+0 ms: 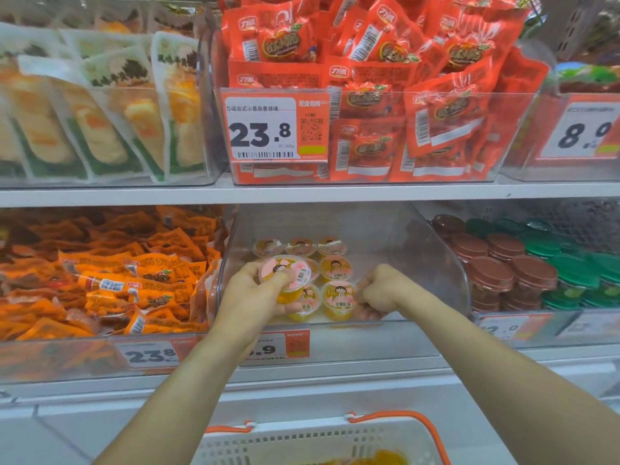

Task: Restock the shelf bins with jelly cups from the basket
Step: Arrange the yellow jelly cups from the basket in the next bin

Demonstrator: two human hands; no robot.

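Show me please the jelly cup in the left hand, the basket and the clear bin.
jelly cup [285,273]: head view, on its pink lid.
basket [302,439]: head view, on its white back wall.
clear bin [446,263]: head view, on its right side wall.

Bright, even store light; soft focus, edges bowed, glare on clear bins [446,250].

Jelly cups [338,298]: yellow-orange jelly, pink lids printed with a dark-haired cartoon figure and a black-and-white barcode. Held cup [285,275], same pattern. Basket [302,439] white, lattice of small slots; handles orange. Upper packets [385,62] bright red with white barcode panels. Price tag [276,127] white with orange border, black digits "23.8" (green-yellow strip at its lower corner). Left packets [100,270] orange. Right tubs: brown lids [489,260], green lids [570,266]. Top-left pouches [100,112] pale with yellow-orange contents.
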